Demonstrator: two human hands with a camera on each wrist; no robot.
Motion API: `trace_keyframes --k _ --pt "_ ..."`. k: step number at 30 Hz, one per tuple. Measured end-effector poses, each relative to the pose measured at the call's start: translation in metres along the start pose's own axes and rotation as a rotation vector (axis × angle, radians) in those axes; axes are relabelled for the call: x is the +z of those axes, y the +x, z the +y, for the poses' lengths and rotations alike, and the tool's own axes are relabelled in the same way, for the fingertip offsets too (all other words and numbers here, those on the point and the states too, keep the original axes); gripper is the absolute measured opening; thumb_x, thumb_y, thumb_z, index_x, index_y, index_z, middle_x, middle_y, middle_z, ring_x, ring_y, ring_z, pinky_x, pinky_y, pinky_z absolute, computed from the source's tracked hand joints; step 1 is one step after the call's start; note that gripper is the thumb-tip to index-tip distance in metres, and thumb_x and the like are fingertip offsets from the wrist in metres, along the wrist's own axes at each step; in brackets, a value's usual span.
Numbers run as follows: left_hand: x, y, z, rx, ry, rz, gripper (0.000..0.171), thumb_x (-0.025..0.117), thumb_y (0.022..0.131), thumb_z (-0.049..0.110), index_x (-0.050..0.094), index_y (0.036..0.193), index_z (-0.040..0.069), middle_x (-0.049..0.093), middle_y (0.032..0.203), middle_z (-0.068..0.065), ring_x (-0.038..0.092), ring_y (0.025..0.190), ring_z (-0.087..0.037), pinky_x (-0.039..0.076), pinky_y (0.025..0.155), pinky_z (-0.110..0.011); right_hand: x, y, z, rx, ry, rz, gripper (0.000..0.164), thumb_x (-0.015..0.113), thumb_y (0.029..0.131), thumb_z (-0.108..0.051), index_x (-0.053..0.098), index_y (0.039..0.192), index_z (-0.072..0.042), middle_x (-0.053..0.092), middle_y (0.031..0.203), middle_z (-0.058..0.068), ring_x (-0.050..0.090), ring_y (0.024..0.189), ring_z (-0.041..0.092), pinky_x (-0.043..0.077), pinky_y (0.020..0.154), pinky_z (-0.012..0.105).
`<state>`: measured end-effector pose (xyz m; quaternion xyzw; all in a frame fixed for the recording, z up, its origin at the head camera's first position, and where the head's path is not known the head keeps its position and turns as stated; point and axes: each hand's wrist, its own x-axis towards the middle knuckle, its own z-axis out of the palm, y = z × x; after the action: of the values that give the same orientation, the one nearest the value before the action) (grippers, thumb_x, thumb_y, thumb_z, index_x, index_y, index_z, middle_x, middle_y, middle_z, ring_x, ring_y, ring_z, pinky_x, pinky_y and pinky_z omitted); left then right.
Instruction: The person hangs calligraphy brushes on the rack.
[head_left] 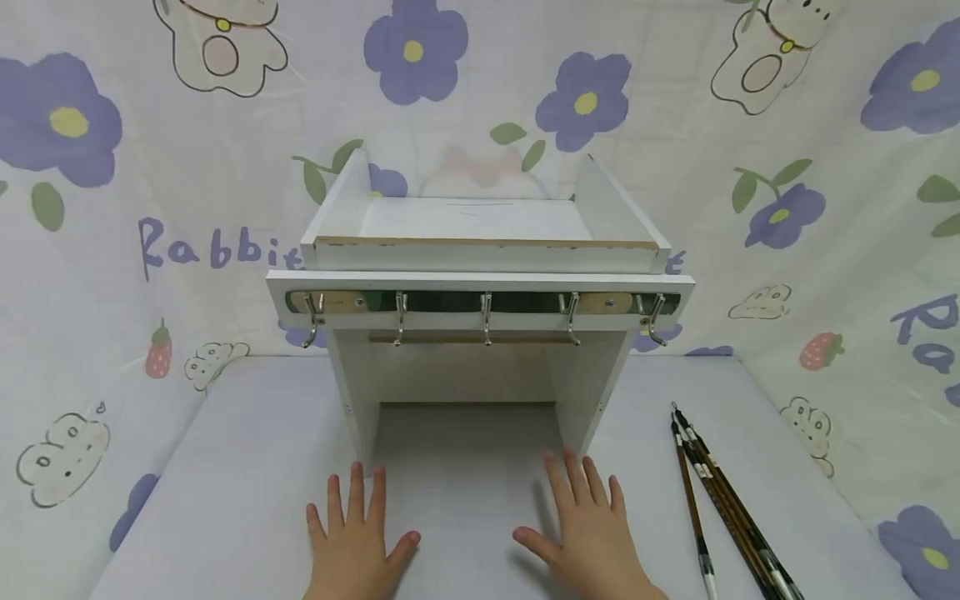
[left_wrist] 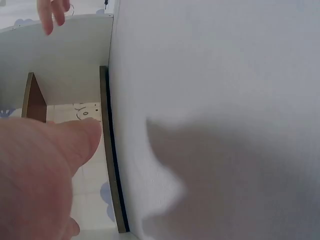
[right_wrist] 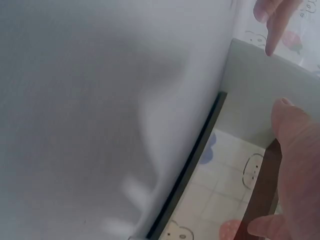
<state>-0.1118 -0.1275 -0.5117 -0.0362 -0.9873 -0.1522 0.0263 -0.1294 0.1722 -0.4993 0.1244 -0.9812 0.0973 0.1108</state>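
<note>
A white wooden shelf rack (head_left: pixel 480 258) with a row of metal hooks (head_left: pixel 487 317) along its front stands on the table, a shallow tray-like top above two side panels. My left hand (head_left: pixel 352 542), fingers straight and spread, is in front of the left side panel (head_left: pixel 356 400), fingertips close to its lower front edge. Mirroring it, my right hand (head_left: pixel 585 533) is spread in front of the right side panel (head_left: pixel 592 392), fingertips near its foot. Both hands hold nothing. In the left wrist view the thumb (left_wrist: pixel 75 142) overlaps the rack's open underside; a bottom rail (left_wrist: pixel 112 160) runs along the table.
Several brown-handled brushes (head_left: pixel 723 500) lie in a loose bundle on the white tabletop (head_left: pixel 247 467), right of the rack. A white cloth (head_left: pixel 480 108) printed with purple flowers, rabbits and strawberries hangs behind and along the sides.
</note>
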Motion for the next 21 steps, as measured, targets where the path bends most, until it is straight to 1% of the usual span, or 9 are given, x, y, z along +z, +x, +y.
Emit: trace_keyframes --k 5,9,12,17,21 --pt "0.002 0.003 -0.005 -0.002 -0.003 0.014 0.094 0.055 0.087 0.063 0.021 0.153 0.005 0.008 0.157 -0.026 0.002 0.139 -0.053 0.002 0.101 -0.076 -0.010 -0.006 0.013 0.032 0.027 -0.031 0.093 0.059 0.080 -0.071 0.036 0.149 -0.013 0.039 0.148 0.018 0.035 0.134 0.041 0.026 0.103 0.066" --pt "0.005 0.006 -0.013 -0.015 0.010 0.029 0.097 0.053 0.086 0.068 0.020 0.153 0.007 0.008 0.157 -0.026 0.003 0.139 -0.053 0.005 0.100 -0.076 -0.015 -0.008 0.026 0.058 0.024 -0.046 0.093 0.058 0.080 -0.071 0.038 0.148 -0.011 0.041 0.147 0.018 0.039 0.132 0.041 0.029 0.102 0.065" --pt "0.005 0.008 -0.020 -0.032 0.004 0.035 0.099 0.053 0.085 0.069 0.019 0.154 0.007 0.008 0.157 -0.026 0.004 0.139 -0.053 0.005 0.100 -0.076 -0.018 -0.008 0.035 0.078 0.024 -0.056 0.094 0.056 0.081 -0.072 0.038 0.148 -0.009 0.042 0.146 0.020 0.040 0.130 0.043 0.029 0.102 0.064" --pt "-0.004 0.011 -0.028 -0.057 -0.043 0.012 0.101 0.052 0.086 0.068 0.014 0.154 0.004 0.004 0.157 -0.027 0.001 0.139 -0.053 0.004 0.100 -0.076 -0.021 -0.007 0.056 0.124 0.044 -0.053 0.094 0.057 0.082 -0.071 0.038 0.146 -0.005 0.043 0.143 0.025 0.042 0.127 0.046 0.031 0.101 0.064" --pt "-0.016 0.016 -0.032 -0.081 -0.123 -0.027 0.106 0.049 0.085 0.072 0.007 0.154 0.003 -0.001 0.157 -0.028 -0.004 0.139 -0.053 0.000 0.101 -0.075 -0.026 -0.005 0.077 0.153 0.045 -0.012 0.094 0.060 0.082 -0.068 0.040 0.143 0.000 0.048 0.135 0.029 0.047 0.119 0.049 0.038 0.094 0.065"
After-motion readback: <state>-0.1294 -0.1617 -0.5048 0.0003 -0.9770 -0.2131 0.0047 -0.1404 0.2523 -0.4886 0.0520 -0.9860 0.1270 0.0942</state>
